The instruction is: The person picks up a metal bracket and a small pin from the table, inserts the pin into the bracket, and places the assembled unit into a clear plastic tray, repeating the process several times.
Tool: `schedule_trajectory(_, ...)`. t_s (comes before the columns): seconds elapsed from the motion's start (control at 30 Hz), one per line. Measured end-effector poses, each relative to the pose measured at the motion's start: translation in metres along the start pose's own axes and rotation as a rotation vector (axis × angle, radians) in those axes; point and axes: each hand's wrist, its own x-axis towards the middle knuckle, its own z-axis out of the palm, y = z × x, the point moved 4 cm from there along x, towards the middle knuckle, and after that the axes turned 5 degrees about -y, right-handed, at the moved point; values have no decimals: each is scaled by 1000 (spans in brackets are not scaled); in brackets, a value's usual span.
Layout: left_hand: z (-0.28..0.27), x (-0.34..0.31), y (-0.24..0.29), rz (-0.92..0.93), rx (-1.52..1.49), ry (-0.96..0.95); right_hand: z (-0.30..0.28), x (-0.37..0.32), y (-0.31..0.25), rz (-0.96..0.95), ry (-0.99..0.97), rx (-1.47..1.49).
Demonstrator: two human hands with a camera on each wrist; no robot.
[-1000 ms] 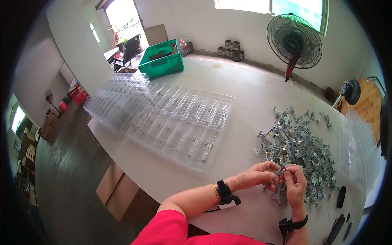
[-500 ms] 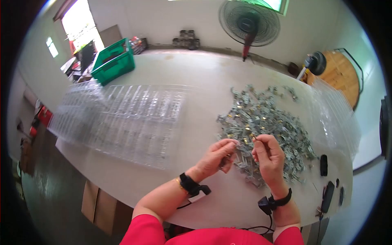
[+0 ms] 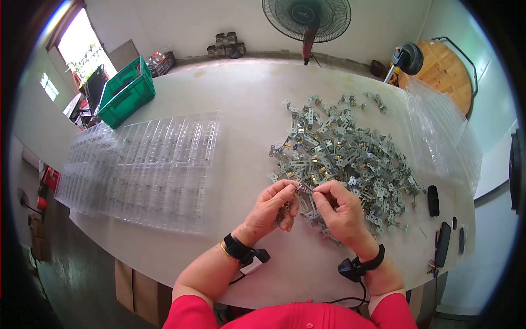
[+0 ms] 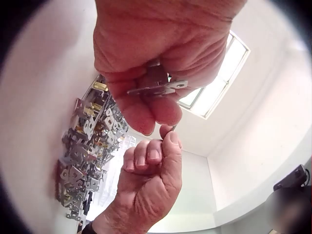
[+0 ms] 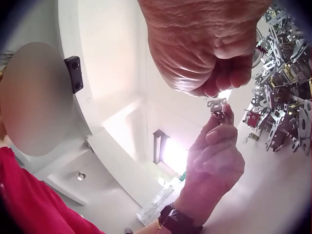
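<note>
A loose pile of small grey metal brackets (image 3: 350, 159), some with brass-coloured parts, lies on the table in front of me. Over its near edge my left hand (image 3: 267, 211) pinches one small bracket (image 5: 217, 105) between thumb and forefinger. More metal, a flat piece with a hole (image 4: 180, 85), sits inside the curled fingers of that hand in the left wrist view. My right hand (image 3: 342, 216) comes in from the other side, thumb and forefinger pinching the far end of the bracket; its other fingers are curled in.
Clear plastic compartment trays (image 3: 137, 164) holding rows of parts stand on the left. A green crate (image 3: 129, 90) is behind them. Stacked clear sheets (image 3: 441, 131) lie at the right, with a black case (image 3: 442, 244) nearer. A fan (image 3: 307, 16) stands beyond the table.
The head view has swung right, so the trays and pile shift left in it. The hands were apart half a second ago and now meet at one bracket.
</note>
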Motion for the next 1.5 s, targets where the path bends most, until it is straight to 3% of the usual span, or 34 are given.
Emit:
schedule_trajectory(0.73, 11, -2, 1, 46, 236, 9, -1, -4, -11, -80, 8, -215)
schedule_trajectory(0.8, 7, -1, 0, 47, 246, 2, -2, -3, -11, 79, -36, -149)
schedule_trajectory(1.0, 10, -3, 0, 22, 366, -24, 2, -3, -1, 140, -157, 88)
schedule_trajectory(1.13, 16, -4, -1, -18, 437, -2, -2, -5, 1, 154, -129, -37)
schedule_trajectory(1.27, 19, -6, 0, 2, 476, -4, -2, -6, 3, 64, -110, -93)
schedule_trajectory(1.33, 21, -5, -2, 4, 480, -9, -4, -7, -4, -88, -44, -241)
schedule_trajectory(1.5, 24, -7, -11, -46, 552, -94, -3, -6, -10, -126, 6, -157)
